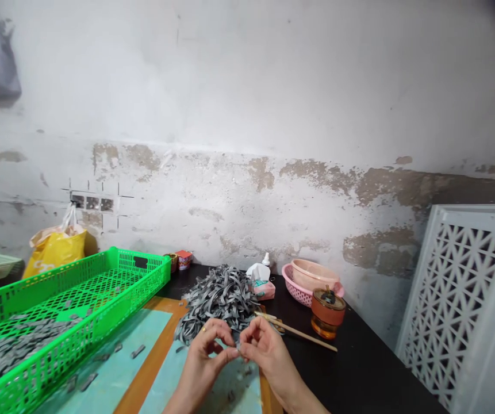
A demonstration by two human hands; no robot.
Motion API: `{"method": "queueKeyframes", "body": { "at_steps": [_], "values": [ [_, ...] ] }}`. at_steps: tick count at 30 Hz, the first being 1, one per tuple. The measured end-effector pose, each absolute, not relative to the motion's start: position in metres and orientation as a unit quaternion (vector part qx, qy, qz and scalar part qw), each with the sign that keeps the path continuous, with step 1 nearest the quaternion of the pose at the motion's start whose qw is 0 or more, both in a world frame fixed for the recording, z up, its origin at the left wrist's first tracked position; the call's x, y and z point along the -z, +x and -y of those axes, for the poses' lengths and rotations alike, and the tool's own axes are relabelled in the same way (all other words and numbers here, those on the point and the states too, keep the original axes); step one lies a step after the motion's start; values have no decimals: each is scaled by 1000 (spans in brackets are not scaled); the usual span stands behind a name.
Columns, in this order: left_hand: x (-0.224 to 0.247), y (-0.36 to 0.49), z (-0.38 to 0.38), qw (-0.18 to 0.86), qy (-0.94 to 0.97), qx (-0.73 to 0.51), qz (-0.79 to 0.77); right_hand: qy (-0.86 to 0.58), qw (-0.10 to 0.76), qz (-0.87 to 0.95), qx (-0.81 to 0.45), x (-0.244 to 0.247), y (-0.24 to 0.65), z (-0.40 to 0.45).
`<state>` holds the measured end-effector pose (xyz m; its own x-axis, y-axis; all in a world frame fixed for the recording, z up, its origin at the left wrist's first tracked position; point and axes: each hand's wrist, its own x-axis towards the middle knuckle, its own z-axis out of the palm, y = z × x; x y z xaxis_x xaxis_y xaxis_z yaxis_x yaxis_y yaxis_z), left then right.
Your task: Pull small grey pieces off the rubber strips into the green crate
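My left hand (213, 351) and my right hand (261, 348) meet over the light blue mat (161, 379), thumbs and fingertips pinched close together. Between the fingertips shows a bit of something small and grey; most of it is hidden, so its kind cannot be made out. Just beyond my hands lies a heap of grey flat strips (219, 293), loosely tangled. Several small grey pieces (137, 351) are scattered on the mat to the left. The green plastic crate (100, 313) at left holds many similar short grey pieces (18, 345).
Right of the heap are a wooden stick (311, 336), an amber jar (328, 313), pink baskets (311, 276) and a tissue pack (263, 289). Behind the crate stands a yellow bag (60, 253) by the wall. A white lattice panel (467, 299) leans at far right.
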<state>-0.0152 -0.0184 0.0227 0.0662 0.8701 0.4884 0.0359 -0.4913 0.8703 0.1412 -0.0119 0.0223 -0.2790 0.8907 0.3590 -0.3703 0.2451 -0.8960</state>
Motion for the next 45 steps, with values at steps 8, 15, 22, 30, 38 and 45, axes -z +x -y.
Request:
{"method": "queueKeyframes", "body": {
  "at_steps": [8, 15, 22, 30, 38, 45],
  "values": [
    [-20, -18, 19, 330, 665, -567, -357, -251, 547, 590, -538, -23, 146, 11],
    [-20, -17, 20, 312, 688, -539, -373, -253, 552, 604, -516, -24, 147, 13],
    [-24, -18, 22, 389, 677, -526, -337, -246, 536, 629, -506, -16, 150, 9],
    [-24, -17, 25, 423, 679, -522, -297, -242, 536, 606, -536, -11, 147, 7],
    [-8, -17, 24, 334, 731, -505, -313, -324, 454, 551, -621, -3, 143, 4],
    [-9, -15, 21, 410, 680, -540, -278, -321, 490, 537, -607, -9, 148, 5]
  ]
}}
